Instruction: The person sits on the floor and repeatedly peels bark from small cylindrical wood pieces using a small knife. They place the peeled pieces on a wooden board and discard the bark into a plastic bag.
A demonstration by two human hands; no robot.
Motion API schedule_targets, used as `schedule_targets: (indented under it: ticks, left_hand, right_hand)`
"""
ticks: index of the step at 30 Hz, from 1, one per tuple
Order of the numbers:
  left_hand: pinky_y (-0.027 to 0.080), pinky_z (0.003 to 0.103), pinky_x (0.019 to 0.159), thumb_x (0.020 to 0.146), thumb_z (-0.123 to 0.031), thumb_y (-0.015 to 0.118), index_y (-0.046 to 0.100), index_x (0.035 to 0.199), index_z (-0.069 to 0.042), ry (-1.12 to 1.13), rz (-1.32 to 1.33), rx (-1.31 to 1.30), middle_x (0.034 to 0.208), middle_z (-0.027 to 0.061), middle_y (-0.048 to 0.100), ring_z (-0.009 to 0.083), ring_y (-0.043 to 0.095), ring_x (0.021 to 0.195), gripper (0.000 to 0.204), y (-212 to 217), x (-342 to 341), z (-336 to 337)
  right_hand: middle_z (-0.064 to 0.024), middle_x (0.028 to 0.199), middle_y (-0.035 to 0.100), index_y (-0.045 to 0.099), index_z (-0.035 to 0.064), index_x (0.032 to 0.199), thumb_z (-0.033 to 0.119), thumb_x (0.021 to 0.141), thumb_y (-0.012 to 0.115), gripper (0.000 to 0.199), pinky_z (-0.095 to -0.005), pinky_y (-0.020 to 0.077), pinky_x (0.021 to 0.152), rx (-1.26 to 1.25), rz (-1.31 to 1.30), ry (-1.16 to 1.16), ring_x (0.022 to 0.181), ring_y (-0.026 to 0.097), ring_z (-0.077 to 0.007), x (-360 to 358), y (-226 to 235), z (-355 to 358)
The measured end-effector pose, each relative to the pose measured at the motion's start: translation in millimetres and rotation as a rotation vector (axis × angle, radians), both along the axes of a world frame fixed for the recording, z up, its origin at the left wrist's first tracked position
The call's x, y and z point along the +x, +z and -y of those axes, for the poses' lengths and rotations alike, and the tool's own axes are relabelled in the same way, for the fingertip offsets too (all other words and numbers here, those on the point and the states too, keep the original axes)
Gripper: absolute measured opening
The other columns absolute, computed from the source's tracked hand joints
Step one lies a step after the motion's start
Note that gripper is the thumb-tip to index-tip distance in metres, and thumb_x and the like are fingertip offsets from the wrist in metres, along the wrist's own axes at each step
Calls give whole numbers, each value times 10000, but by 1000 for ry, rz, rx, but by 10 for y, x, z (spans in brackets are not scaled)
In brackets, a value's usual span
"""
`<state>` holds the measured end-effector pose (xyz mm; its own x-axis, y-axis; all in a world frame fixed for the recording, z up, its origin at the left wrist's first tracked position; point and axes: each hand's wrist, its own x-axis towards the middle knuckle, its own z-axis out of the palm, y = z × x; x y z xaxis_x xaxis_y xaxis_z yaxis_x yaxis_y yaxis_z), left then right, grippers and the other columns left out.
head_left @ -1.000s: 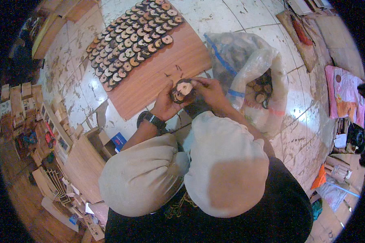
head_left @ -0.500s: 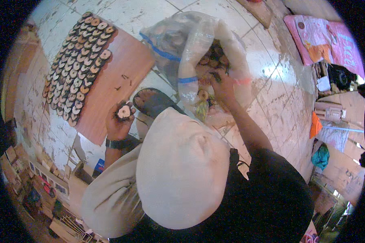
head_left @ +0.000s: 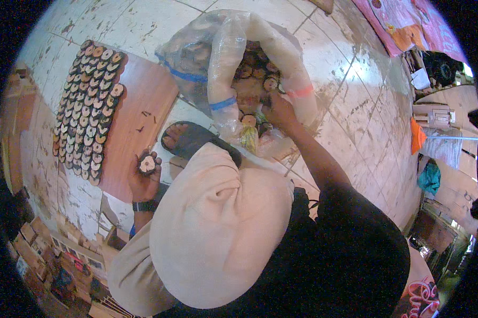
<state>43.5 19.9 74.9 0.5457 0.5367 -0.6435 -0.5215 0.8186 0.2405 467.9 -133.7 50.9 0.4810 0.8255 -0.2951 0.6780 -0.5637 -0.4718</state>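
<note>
Wooden round slice (head_left: 146, 164) sits cupped in the left hand (head_left: 143, 177), fingers curled around its bark edge, beside the board (head_left: 143, 106) of laid-out slices. Right hand (head_left: 279, 111) reaches into the plastic sack (head_left: 223, 58); its fingertips are hidden, so its grip cannot be told.

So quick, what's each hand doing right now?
Left hand: closed around a wood slice.
Right hand: reaching into the plastic bag of slices; whether the fingers grip one cannot be told.

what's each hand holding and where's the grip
Left hand holds a round wood slice by its rim. Right hand is inside the plastic bag; its hold cannot be told.
</note>
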Motion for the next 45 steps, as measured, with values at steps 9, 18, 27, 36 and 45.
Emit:
schedule_targets:
  ticks: [9, 18, 27, 36, 45]
  left_hand:
    - [567, 369, 749, 938, -314, 500, 574, 1131, 3, -37, -8, 14, 1030, 189, 621, 314, 617, 906, 379, -25, -91, -24]
    - [563, 357, 753, 930, -288, 510, 569, 1126, 10, -19, -45, 11, 1024, 183, 628, 309, 622, 893, 362, 4, -91, -10]
    - [564, 346, 739, 920, -300, 523, 573, 1117, 11, -40, -41, 11, 1007, 186, 632, 305, 626, 877, 372, -24, -106, -15]
    - [570, 347, 728, 913, -305, 539, 584, 1106, 11, -57, -50, 16, 1024, 180, 633, 305, 626, 889, 373, -73, -176, -20]
    - [574, 359, 735, 922, -310, 520, 574, 1122, 3, -55, -8, 28, 1025, 183, 629, 311, 622, 905, 376, -65, -140, 0]
  right_hand:
    - [-233, 1184, 505, 341, 89, 1337, 272, 741, 689, 714, -473, 485, 819, -67, 53, 448, 954, 582, -429, -369, -20, -19]
    - [-209, 1159, 591, 502, 70, 1245, 402, 797, 631, 573, -439, 481, 865, -94, -405, -43, 1022, 589, -385, -120, -11, 1]
    - [-301, 1125, 546, 398, 11, 1302, 350, 903, 491, 532, -512, 440, 872, 200, -126, -275, 1032, 535, -457, -21, -37, 75]
    - [-259, 1050, 577, 480, -1, 1194, 323, 800, 616, 527, -469, 473, 841, -35, 222, 91, 956, 575, -413, -42, -318, -46]
    - [-226, 956, 647, 595, 57, 1070, 529, 776, 569, 556, -486, 498, 780, -404, -103, 386, 843, 621, -421, -155, 152, -44]
